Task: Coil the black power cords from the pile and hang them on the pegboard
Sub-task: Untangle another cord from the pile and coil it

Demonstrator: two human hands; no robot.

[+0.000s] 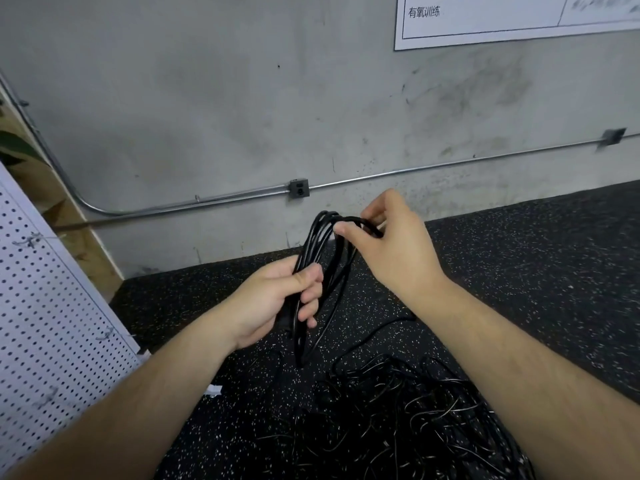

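A black power cord (pixel 313 244) is gathered into several long loops held upright in front of me. My left hand (pixel 277 299) grips the lower part of the loops, fingers curled round the bundle. My right hand (pixel 391 244) pinches the top bend of the loops between thumb and fingers. One strand trails from the coil down to the tangled pile of black cords (pixel 398 417) on the floor at lower right. The white pegboard (pixel 45 313) leans at the left, with a few metal hooks (pixel 29 240) on it and no cord hanging in the visible part.
The floor (pixel 519 271) is black speckled rubber. A grey concrete wall (pixel 242 98) rises behind, with a metal conduit and an outlet box (pixel 299 189). A white poster (pixel 485 19) hangs at upper right. Plywood stands behind the pegboard.
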